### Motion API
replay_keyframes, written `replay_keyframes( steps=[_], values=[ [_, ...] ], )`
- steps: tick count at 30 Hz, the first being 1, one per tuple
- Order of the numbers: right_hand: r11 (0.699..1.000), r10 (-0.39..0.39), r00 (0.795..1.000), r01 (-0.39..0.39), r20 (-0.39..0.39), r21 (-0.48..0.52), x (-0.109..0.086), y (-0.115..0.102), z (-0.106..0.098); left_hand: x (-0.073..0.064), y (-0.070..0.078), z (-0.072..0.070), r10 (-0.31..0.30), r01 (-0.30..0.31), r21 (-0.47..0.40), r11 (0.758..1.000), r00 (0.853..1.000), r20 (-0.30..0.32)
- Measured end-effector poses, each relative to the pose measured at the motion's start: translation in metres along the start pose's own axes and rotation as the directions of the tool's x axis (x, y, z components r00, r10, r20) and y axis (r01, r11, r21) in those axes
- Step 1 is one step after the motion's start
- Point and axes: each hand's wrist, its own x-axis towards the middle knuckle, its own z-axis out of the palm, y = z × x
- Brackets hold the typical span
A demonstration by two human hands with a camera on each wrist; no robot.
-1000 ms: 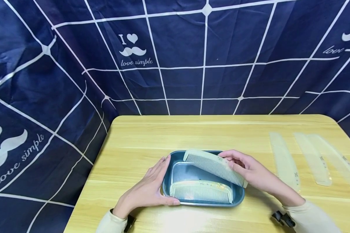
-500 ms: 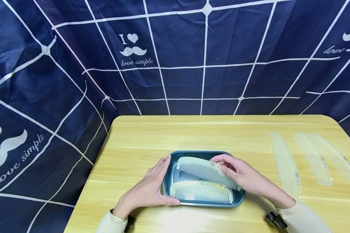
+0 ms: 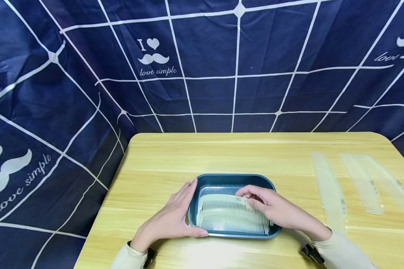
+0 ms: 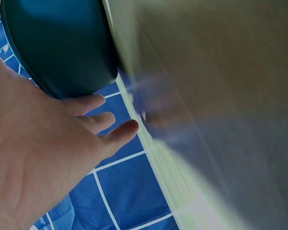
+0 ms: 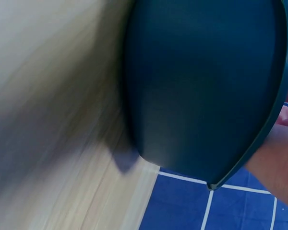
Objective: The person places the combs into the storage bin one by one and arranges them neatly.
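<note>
A dark teal rectangular tray (image 3: 219, 181) stands on the table in the head view. Inside, along its front side, lies a pale translucent comb (image 3: 229, 225). Just behind and partly overlapping it is a second comb (image 3: 215, 200), whose right part my right hand (image 3: 279, 209) pinches between thumb and fingers. My left hand (image 3: 168, 222) rests with spread, fairly straight fingers against the tray's left end, thumb at its front edge. The left wrist view has the tray's outer wall (image 4: 62, 48) beside my palm. In the right wrist view the tray wall (image 5: 201, 96) hides the combs and most of the hand.
To the right on the wooden table (image 3: 161, 157) lie three more pale combs: one nearest the tray (image 3: 329, 190), a middle comb (image 3: 363, 185) and an outer comb (image 3: 388, 186). A navy cloth (image 3: 208, 93) with white lines hangs behind and at the left.
My right hand has brought its comb down and toward the front left, from above the tray's back right into the tray against the other comb. The left hand stays in place.
</note>
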Motion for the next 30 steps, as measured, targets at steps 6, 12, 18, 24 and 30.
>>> replay_keyframes(
  steps=[6,12,18,24,30],
  values=[
    [0.999,0.001,0.999,0.001,0.042,-0.041,0.003,0.0,0.001,0.0,0.001,0.0,-0.002,0.002,0.004,1.0,1.0,0.0],
    [0.996,-0.009,0.998,0.015,0.066,-0.092,0.006,0.0,0.004,0.0,0.001,-0.001,-0.013,0.013,-0.005,1.0,1.0,0.005],
    [0.984,-0.014,0.998,0.024,0.056,-0.178,0.007,-0.002,0.01,0.0,0.0,0.0,-0.012,0.012,-0.001,1.0,1.0,0.004],
    [0.964,-0.043,0.998,0.053,0.042,-0.262,0.006,-0.002,0.016,0.0,0.0,0.0,-0.011,0.011,0.0,1.0,1.0,0.002],
    [0.962,-0.038,0.998,0.052,0.056,-0.269,0.006,0.001,0.017,0.0,0.0,0.0,-0.015,0.015,-0.001,1.0,1.0,0.001]
  ],
)
